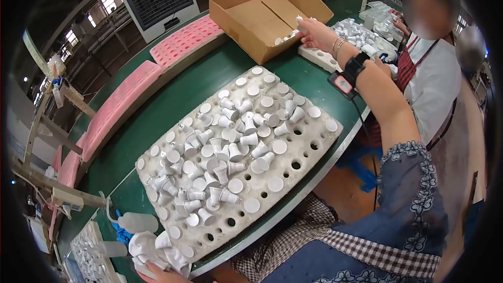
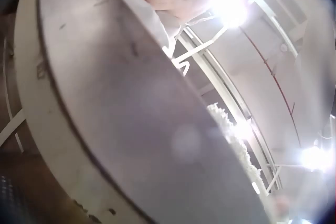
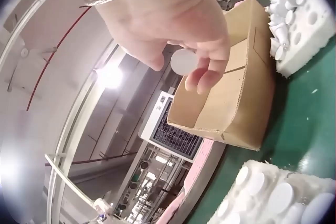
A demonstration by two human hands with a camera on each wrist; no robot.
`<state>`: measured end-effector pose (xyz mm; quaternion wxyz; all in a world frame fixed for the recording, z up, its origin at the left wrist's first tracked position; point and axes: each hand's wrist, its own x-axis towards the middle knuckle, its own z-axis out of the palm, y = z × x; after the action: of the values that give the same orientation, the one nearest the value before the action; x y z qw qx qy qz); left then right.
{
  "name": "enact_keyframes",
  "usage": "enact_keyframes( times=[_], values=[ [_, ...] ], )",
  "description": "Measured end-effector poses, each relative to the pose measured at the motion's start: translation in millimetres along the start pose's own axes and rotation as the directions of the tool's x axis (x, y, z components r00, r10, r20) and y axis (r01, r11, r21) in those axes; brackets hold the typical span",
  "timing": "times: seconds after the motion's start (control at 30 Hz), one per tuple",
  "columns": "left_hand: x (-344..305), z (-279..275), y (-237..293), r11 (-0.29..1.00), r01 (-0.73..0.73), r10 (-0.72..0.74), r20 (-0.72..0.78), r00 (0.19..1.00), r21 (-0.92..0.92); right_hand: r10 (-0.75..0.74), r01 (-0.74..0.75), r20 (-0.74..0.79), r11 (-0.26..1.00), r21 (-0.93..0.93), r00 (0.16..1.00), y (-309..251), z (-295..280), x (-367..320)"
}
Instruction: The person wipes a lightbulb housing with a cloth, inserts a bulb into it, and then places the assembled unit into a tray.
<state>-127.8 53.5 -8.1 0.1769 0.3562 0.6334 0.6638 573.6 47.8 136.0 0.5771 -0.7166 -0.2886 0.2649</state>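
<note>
My right hand is stretched out over the near right side of the cardboard box. It pinches a small white bulb between thumb and fingers, its round flat face showing in the right wrist view. A few white bulbs lie in the box beneath this hand. At the lower edge of the head view, my left hand is against a crumpled white cloth at the corner of the foam board. Its fingers are mostly hidden, and I cannot tell whether they grip the cloth.
A white foam board with holes bears many cone-shaped white bulbs, some standing in holes. Pink foam strips line the green table. A plastic bottle lies lower left. Another person works at the right beside more bulbs.
</note>
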Motion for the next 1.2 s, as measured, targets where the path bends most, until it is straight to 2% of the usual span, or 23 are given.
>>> enact_keyframes(
  times=[0.03,0.07,0.17,0.2,0.23,0.27,0.3,0.37,0.43,0.5,0.6,0.63,0.67,0.83,0.9,0.93,0.97,1.0,1.03,1.07,1.1,1.17,1.2],
  values=[
    [-9.5,2.8,4.5,0.996,0.065,-0.066,-0.017,0.998,-0.068,-0.081,0.081,-0.005,0.995,0.066,0.997,1.0,7.8,3.9],
    [-7.0,-0.5,-11.3,0.997,-0.052,0.053,-0.013,0.999,0.063,-0.154,0.154,-0.013,0.979,0.13,0.988,3.7,16.4,6.8],
    [-19.5,5.4,6.6,0.996,-0.05,0.05,0.004,0.999,0.074,-0.24,0.239,0.0,0.967,0.088,0.971,19.7,32.9,7.5],
    [-2.9,-7.8,-17.0,0.994,-0.048,0.046,0.017,0.999,0.102,-0.215,0.214,0.053,0.976,0.029,0.975,26.7,34.4,10.4],
    [24.5,-33.3,-50.5,0.734,-0.514,0.481,0.194,0.855,0.443,-0.218,0.214,0.092,0.976,0.052,0.972,31.6,34.3,8.3],
    [40.6,-58.0,-70.7,0.172,-0.812,0.7,0.512,0.499,0.557,-0.228,0.232,0.148,0.973,-0.011,0.962,42.7,35.6,14.3],
    [21.4,-37.1,-43.8,0.888,-0.318,0.308,0.085,0.948,0.332,-0.229,0.246,0.205,0.967,-0.063,0.952,55.3,36.4,12.0],
    [17.9,-25.8,-14.4,0.997,-0.073,0.072,0.032,0.997,0.029,-0.231,0.298,0.247,0.912,-0.283,0.941,49.1,45.2,-44.1],
    [23.7,-30.5,-17.3,0.986,-0.158,0.156,0.029,0.987,0.056,-0.158,0.229,0.216,0.905,-0.359,0.963,52.3,48.4,-92.7],
    [33.9,-51.3,-25.3,0.935,-0.326,0.327,0.022,0.945,0.138,-0.311,0.367,0.202,0.698,-0.615,0.929,68.9,38.3,-130.0],
    [49.2,-75.4,-37.8,0.796,-0.555,0.567,0.024,0.824,0.243,-0.35,0.319,0.099,0.652,-0.688,0.931,81.4,30.6,-199.2],
    [50.2,-78.3,-38.1,0.736,-0.619,0.638,0.025,0.77,0.276,-0.426,0.316,0.07,0.541,-0.78,0.902,93.5,26.3,-214.3],
    [6.8,-47.7,21.5,0.892,-0.441,0.451,-0.107,0.886,0.103,-0.504,0.295,0.05,0.42,-0.858,0.862,105.0,24.3,-226.0],
    [-23.4,-31.4,28.2,0.927,-0.358,0.357,-0.037,0.934,-0.113,-0.553,0.272,-0.046,0.477,-0.836,0.832,147.6,27.2,-245.5],
    [-39.6,-22.2,35.2,0.936,-0.337,0.348,0.121,0.93,-0.101,-0.61,0.283,-0.072,0.464,-0.84,0.789,150.6,29.3,-245.2],
    [-47.2,-17.6,42.8,0.863,-0.501,0.502,0.205,0.84,-0.063,-0.618,0.292,-0.132,0.535,-0.793,0.775,148.9,30.0,-246.3],
    [-45.1,-15.1,37.4,0.864,-0.496,0.502,0.194,0.843,-0.084,-0.627,0.308,-0.189,0.595,-0.743,0.756,145.4,33.6,-248.8],
    [-40.3,-12.6,25.8,0.782,-0.622,0.602,0.203,0.772,0.043,-0.543,0.293,-0.293,0.746,-0.598,0.787,142.7,39.0,-250.8],
    [-37.0,-8.4,17.3,0.669,-0.723,0.687,0.231,0.69,0.17,-0.547,0.383,-0.345,0.812,-0.44,0.763,139.8,47.3,-251.5],
    [-35.2,-4.0,16.7,0.572,-0.774,0.741,0.233,0.63,0.273,-0.496,0.418,-0.304,0.862,-0.288,0.813,121.8,58.5,-260.7],
    [-35.2,-1.0,23.0,0.577,-0.775,0.745,0.222,0.629,0.259,-0.453,0.436,-0.252,0.891,-0.124,0.855,98.8,71.8,-272.3],
    [-36.5,6.9,43.2,0.736,-0.663,0.593,0.341,0.729,0.136,-0.489,0.487,-0.013,0.87,-0.074,0.872,83.6,98.2,-284.1],
    [-36.3,10.4,49.5,0.8,-0.594,0.514,0.413,0.752,0.086,-0.432,0.436,0.19,0.9,0.024,0.882,74.3,114.5,-294.0]
  ],
)
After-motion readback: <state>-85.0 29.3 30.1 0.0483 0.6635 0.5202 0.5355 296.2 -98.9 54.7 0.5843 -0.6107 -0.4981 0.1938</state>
